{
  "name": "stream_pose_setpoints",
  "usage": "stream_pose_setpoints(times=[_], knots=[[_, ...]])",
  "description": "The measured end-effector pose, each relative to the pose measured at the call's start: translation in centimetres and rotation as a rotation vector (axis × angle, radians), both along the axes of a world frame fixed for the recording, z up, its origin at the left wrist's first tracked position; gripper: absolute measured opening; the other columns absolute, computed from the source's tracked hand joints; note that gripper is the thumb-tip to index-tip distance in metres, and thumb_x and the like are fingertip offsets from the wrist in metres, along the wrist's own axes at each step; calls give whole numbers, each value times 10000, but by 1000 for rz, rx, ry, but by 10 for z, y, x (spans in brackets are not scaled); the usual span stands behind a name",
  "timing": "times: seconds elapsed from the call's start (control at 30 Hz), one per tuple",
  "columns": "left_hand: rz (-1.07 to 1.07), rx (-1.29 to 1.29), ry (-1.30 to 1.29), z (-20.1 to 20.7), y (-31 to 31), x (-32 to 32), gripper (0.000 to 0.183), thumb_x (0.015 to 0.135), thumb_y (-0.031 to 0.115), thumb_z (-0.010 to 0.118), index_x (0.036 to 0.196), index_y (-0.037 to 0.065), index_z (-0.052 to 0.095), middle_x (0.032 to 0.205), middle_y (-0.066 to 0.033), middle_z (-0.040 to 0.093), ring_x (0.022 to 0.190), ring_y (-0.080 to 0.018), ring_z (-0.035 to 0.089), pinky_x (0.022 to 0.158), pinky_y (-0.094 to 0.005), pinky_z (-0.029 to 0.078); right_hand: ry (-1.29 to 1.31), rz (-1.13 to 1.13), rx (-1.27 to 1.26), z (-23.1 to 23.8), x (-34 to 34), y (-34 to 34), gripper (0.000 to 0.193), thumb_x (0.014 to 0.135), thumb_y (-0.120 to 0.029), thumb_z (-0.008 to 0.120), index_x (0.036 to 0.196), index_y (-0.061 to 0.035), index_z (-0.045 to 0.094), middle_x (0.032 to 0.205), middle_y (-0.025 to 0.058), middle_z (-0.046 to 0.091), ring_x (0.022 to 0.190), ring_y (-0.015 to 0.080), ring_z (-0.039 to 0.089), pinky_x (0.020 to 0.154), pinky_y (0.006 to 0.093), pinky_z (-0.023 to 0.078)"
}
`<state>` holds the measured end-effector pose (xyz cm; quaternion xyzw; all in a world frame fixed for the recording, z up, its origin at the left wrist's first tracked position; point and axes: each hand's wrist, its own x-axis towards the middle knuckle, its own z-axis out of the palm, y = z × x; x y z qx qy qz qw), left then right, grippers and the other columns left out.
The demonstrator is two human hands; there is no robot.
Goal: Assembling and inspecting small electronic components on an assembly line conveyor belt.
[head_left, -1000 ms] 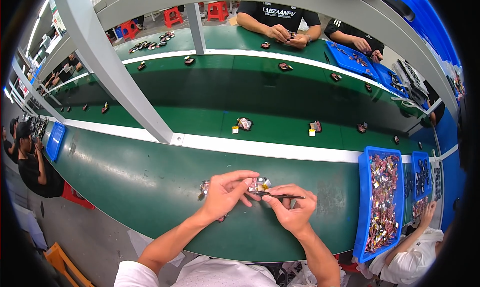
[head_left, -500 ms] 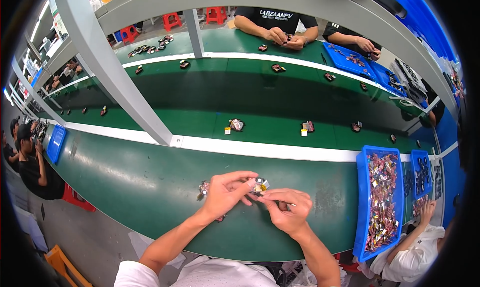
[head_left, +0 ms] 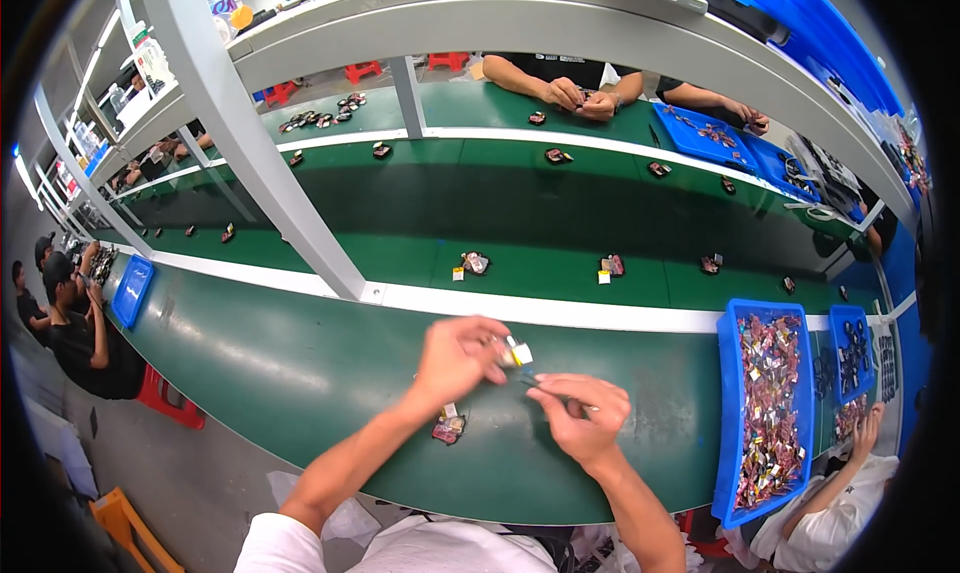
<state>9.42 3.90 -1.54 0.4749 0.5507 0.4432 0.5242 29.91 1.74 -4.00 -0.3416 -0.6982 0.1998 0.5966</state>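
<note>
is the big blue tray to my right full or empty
Not empty, well stocked: small pinkish and white parts cover nearly the whole big blue tray. Their depth is unclear.

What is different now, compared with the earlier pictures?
The left hand moved slightly away from the body with its small part, uncovering more of the assembly on the bench. Assemblies on the belt moved left. The right hand still holds its slim tool; the blue tray stayed.
</note>
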Motion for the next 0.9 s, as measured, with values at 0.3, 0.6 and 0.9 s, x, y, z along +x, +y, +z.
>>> stream_pose_setpoints(times=[0.3,0.6,0.9], knots=[[507,51,463,-9,117,-133,220,936,31,627,1121,-88,623,869,-154,700,751,-287,742,667,-358,621,175,-39,-71,-6,1,9,205,729,20,861,875,-32,726,896,88,775,438,31,434,404,209,310],[185,98,810,-28,91,-60,183,849,151,705,811,-19,762,687,-149,710,699,-284,707,686,-385,542,152,-59,-145,-5,6,7,185,730,33,854,867,-11,738,899,87,770,452,26,428,417,206,311],[316,40,915,-23,118,-94,242,884,168,687,785,-50,720,753,-234,710,736,-374,724,750,-454,566,138,-34,-223,-2,2,7,162,737,38,848,859,14,743,876,78,763,470,17,406,439,197,310]])
